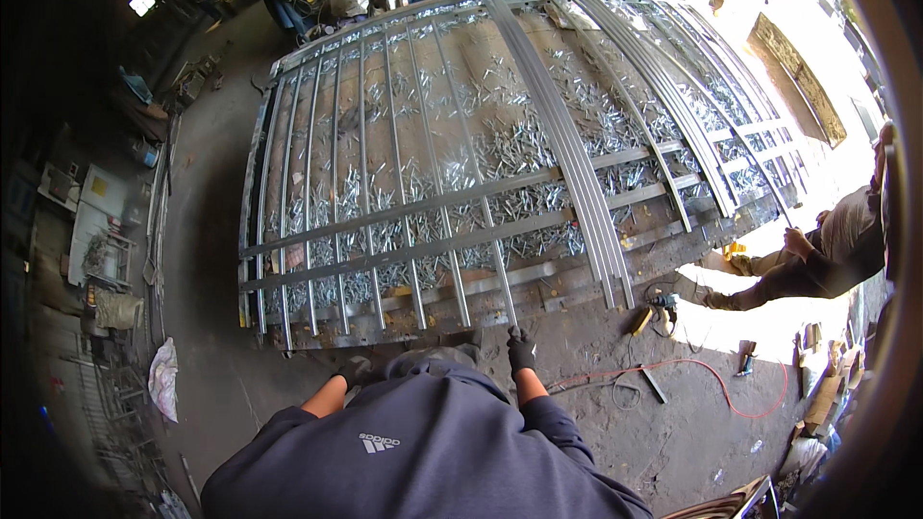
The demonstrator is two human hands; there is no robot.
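Observation:
My right hand (521,350), in a dark glove, is closed at the near end of a long silvery metal tube (501,274). This tube runs away from me over two flat metal crossbars (404,255). My left hand (355,371), also gloved, is low in front of my body, close to the table's near edge; its fingers are too small and shaded to read. Several similar tubes (413,274) lie side by side left of the held one. To its right is a bundle of tubes (548,115) set close together.
Short metal offcuts (519,149) litter the wide worktable (385,135). At the right, a co-worker's hand (798,243) is at another tube's end. A power tool (663,301), a red hose (721,380) and a short metal bar (653,384) lie on the floor.

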